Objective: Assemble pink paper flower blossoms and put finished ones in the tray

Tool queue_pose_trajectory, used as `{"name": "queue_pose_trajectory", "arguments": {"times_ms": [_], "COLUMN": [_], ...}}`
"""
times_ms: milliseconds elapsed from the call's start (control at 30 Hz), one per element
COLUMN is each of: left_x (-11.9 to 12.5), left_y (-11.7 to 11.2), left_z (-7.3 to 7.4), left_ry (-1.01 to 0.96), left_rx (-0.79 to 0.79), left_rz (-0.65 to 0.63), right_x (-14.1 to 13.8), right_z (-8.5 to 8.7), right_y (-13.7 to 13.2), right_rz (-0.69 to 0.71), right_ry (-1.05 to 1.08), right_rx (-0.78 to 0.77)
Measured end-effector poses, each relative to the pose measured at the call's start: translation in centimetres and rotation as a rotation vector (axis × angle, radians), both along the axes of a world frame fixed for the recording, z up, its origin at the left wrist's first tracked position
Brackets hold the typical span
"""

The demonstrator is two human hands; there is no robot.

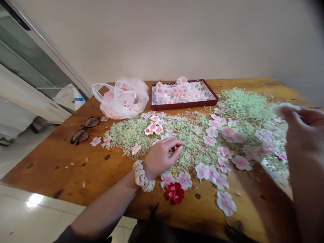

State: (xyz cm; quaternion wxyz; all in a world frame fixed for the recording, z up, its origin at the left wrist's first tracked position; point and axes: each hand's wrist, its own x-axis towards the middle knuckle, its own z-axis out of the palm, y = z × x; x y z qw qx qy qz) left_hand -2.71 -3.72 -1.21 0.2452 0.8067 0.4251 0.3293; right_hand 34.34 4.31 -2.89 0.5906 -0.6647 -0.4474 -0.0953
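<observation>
The left hand (162,158) lies loosely curled on pale green shredded filler (192,152), while the right hand (303,135), at 3 o'clock, pinches a pale artificial petal (287,107)

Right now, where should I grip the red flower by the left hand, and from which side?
Pinch the lower petals of the red flower from the near side, using the left hand. It lies flat on the wooden table, so that edge is open, while the pink flowers crowd its far side.
</observation>
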Motion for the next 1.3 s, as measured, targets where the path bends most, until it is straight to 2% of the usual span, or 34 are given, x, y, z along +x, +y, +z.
{"name": "queue_pose_trajectory", "arguments": {"times_ms": [67,100,167,300,500,567,733,900,1000,1067,1167,1233,1300], "left_x": [0.0,0.0,0.0,0.0,0.1,0.1,0.0,0.0,0.0,0.0,0.0,0.0,0.0], "left_y": [0.0,0.0,0.1,0.0,0.1,0.1,0.2,0.1,0.1,0.1,0.2,0.2,0.2], "left_z": [0.0,0.0,-0.1,-0.1,-0.2,-0.2,-0.4,-0.5,-0.7,-0.7,-0.8,-0.8,-0.8], "left_ry": [0.006,0.010,0.017,0.033,0.057,0.063,0.081,0.092,0.101,0.105,0.096,0.091,0.095], "left_rx": [0.000,0.000,-0.003,-0.007,-0.002,0.003,0.006,-0.001,-0.016,-0.026,-0.032,-0.034,-0.038], "left_rz": [-0.001,-0.001,-0.001,-0.004,-0.010,-0.009,-0.023,-0.027,-0.030,-0.033,-0.047,-0.053,-0.050], "right_x": [-1.6,-2.3,-3.4,-3.1,-1.4,-1.6,-2.7,-4.9,-6.2,-6.9,-7.7,-8.3,-9.0], "right_z": [0.8,1.1,1.7,1.5,0.7,0.8,1.5,2.0,1.9,1.7,1.5,1.7,1.9], "right_y": [-0.5,-0.7,-1.1,-1.3,-1.1,-1.2,-1.5,-2.1,-2.3,-2.4,-2.6,-2.8,-3.1], "right_rz": [0.115,0.163,0.149,0.070,-0.050,-0.047,0.062,0.141,0.255,0.382,0.547,0.594,0.606], "right_ry": [0.175,0.218,0.221,0.066,-0.373,-0.417,-0.208,-0.080,-0.072,-0.085,-0.230,-0.322,-0.310], "right_rx": [0.049,0.002,-0.093,-0.273,-0.287,-0.336,-0.362,-0.505,-0.515,-0.526,-0.541,-0.545,-0.550]}}
